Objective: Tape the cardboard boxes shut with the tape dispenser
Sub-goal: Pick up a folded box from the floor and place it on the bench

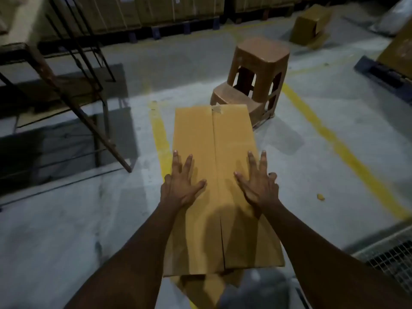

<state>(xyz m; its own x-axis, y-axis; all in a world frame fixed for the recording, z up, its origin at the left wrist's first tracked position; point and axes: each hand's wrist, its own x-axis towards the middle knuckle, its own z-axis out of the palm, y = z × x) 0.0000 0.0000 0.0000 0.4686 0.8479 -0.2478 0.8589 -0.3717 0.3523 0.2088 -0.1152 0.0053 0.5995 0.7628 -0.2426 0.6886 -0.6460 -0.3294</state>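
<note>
Under both hands, and out past them on every side: grey concrete floor (66,230), the largest thing in view. Far beyond my fingertips, a row of stacked cartons (111,14) on pallets. Left of my left hand, a dark metal frame (73,90) with slanted legs, standing well apart from my work. Directly under my palms: the cardboard box (219,148), long axis running away from me, with its two top flaps meeting in a centre seam. The seam is tight between my hands and gapes slightly at my end. Left hand (181,188): flat on the left flap, fingers straight and spread wide, pressing down and gripping nothing. Right hand (259,186): flat on the right flap, likewise spread, thumb pointing toward the seam, little finger bent at the box's right edge. Beyond my right fingertips, just past the box's far end, two brown plastic stools (260,70), one tall and one low. Yellow floor lines (347,152) run either side of the box. Far ahead-right is a second cardboard box (310,25), tilted and blurred. Near my right elbow, a wire mesh panel (392,259). At the far end of the seam, a short strip of tape (216,108). Right of my right hand, a small yellow scrap (320,196) lies on the floor.
</note>
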